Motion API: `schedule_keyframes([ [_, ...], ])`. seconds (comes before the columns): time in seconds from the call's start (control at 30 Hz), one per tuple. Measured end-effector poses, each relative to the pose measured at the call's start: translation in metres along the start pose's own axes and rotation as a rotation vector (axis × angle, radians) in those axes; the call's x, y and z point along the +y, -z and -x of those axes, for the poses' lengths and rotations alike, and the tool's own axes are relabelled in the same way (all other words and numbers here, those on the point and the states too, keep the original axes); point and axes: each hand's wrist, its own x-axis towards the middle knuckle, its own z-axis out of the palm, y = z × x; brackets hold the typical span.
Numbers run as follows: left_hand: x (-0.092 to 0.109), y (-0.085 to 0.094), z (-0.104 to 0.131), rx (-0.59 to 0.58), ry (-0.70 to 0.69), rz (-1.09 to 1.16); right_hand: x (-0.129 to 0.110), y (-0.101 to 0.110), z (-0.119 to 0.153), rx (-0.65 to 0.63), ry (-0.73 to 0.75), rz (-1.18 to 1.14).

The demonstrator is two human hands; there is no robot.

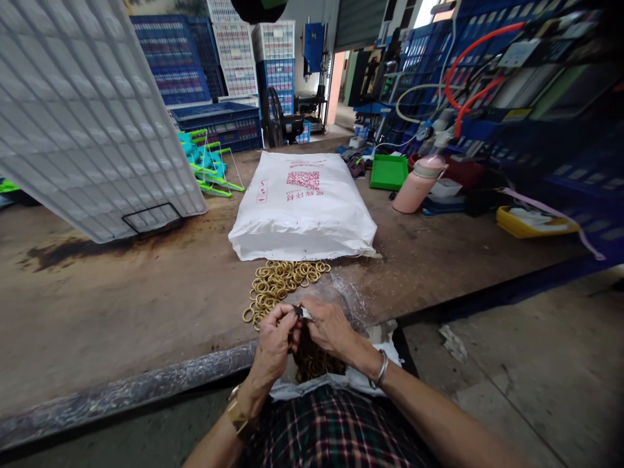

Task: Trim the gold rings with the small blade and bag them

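My left hand (275, 338) and my right hand (334, 325) meet at the table's front edge, fingers pinched together. Between their fingertips shows a small dark and whitish piece (303, 312), too small to name. Just beyond the hands, many brass-coloured rings (277, 284) lie in a loose heap on the table. Below the hands, more rings (314, 364), browner in the shade, fill a white sack (361, 377) that lies open against my lap. Behind the heap lies a full white sack (302, 195) with red print.
A tall white plastic crate (97, 117) stands at the left on the brown table (160, 286). Behind it is a green rack with turquoise pieces (209, 162). To the right are a green tray (389, 171), a pink bottle (416, 186) and a yellow tray (531, 224).
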Motion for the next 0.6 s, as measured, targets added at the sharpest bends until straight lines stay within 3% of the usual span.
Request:
schedule_keyframes([
  [0.23, -0.006, 0.003, -0.001, 0.016, -0.051, -0.104, -0.004, 0.002, -0.002, -0.044, -0.070, 0.073],
  [0.47, -0.006, 0.008, 0.002, -0.037, -0.166, -0.204, -0.005, 0.007, -0.005, -0.288, -0.117, 0.091],
  [0.6, -0.002, 0.007, 0.009, -0.091, -0.146, -0.180, 0.007, 0.005, -0.007, -0.281, -0.183, 0.168],
])
